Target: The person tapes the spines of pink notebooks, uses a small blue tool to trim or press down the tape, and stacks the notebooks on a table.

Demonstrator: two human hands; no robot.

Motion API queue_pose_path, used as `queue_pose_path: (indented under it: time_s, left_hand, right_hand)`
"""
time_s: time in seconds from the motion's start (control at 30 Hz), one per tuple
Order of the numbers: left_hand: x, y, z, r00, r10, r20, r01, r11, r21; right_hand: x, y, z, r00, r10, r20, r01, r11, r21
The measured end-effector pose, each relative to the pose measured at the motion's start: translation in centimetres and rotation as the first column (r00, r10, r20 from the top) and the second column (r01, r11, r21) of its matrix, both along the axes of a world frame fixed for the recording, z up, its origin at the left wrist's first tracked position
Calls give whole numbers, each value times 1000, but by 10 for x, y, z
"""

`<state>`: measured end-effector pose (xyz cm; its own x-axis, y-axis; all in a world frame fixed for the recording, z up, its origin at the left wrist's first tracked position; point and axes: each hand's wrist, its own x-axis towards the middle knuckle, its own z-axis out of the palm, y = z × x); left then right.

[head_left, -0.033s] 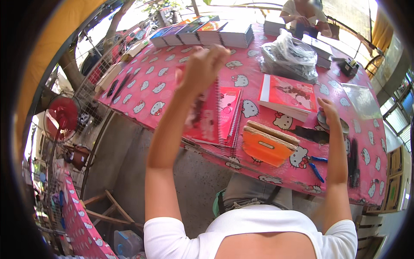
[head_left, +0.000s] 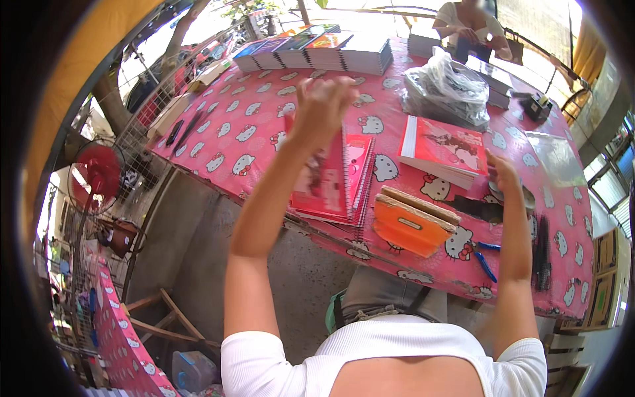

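My left hand (head_left: 323, 111), smeared by motion, is closed at the top of a red spiral notebook (head_left: 324, 178), which stands tilted over other pink-red spiral notebooks (head_left: 358, 165). My right hand (head_left: 505, 175) is beside the right edge of a stack of red-covered sheets (head_left: 446, 147), its fingers loosely apart and seemingly nothing in them. Below that hand lies a round greyish object (head_left: 527, 197), partly hidden by it. An orange block with brown board edges (head_left: 411, 228) stands in front of the stack.
Blue-handled pliers (head_left: 484, 261) and black spiral coils (head_left: 542, 255) lie at the near right of the pink table (head_left: 218, 132). Book stacks (head_left: 364, 54) line the far edge. A plastic bag (head_left: 446, 89) sits behind the red stack. Another person (head_left: 469, 33) is across the table.
My left hand has moved slightly right and down, and the tilted notebook has shifted right with it. My right hand stays beside the stack.
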<state>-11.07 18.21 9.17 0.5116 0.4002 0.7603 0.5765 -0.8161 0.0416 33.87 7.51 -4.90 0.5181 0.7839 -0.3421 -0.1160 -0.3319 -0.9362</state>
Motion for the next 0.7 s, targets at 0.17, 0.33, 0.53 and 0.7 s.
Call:
queue_pose_path:
  time_s: [0.17,0.33,0.53,0.7]
  left_hand:
    - [-9,-36,-105,791,131,-598,-523,651,-550]
    - [-33,-35,-122,903,35,-429,-305,755,-580]
    - [3,-78,-89,794,118,596,372,681,-631]
    - [56,-145,-55,745,-10,667,523,629,-575]
  right_hand:
    - [-60,5,2,933,142,329,-133,990,-48]
    - [-37,-13,9,890,153,429,-169,986,0]
    - [-54,-75,19,376,-432,820,-80,866,493]
    - [-121,-166,17,757,-320,570,12,879,477]
